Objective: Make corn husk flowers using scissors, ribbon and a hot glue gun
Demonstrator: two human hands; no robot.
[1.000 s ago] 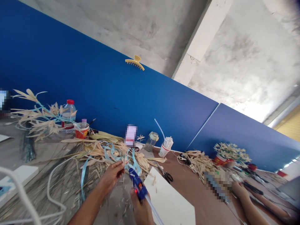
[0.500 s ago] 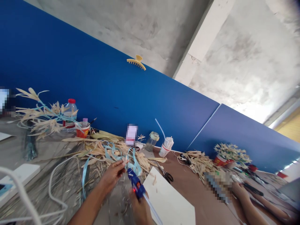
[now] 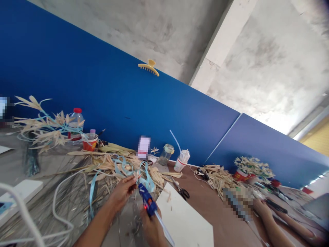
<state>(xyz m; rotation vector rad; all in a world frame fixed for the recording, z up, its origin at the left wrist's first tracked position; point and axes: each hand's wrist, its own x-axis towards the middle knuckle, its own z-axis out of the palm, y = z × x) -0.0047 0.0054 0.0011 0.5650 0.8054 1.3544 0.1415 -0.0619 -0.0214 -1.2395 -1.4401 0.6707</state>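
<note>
My right hand [image 3: 152, 229] grips a blue hot glue gun [image 3: 147, 201] with a red light lit, its nozzle aimed up and left. My left hand [image 3: 122, 192] is closed in a pinch on a small piece of straw with light blue ribbon [image 3: 120, 168], right at the gun's tip. Both hands hover over a heap of dried straw leaves [image 3: 113, 164] on the table.
A white board [image 3: 185, 219] and scissors [image 3: 183, 192] lie to the right of my hands. A straw branch [image 3: 43, 128], a red-capped bottle [image 3: 75, 123], a red cup [image 3: 89, 143], a jar [image 3: 166, 154] and a straw cup [image 3: 182, 160] stand along the blue partition [image 3: 128, 99]. Another person's arms [image 3: 272, 223] rest at right.
The glue gun and my right hand have shifted slightly left and up towards my left hand's pinch. Everything else stays as it was.
</note>
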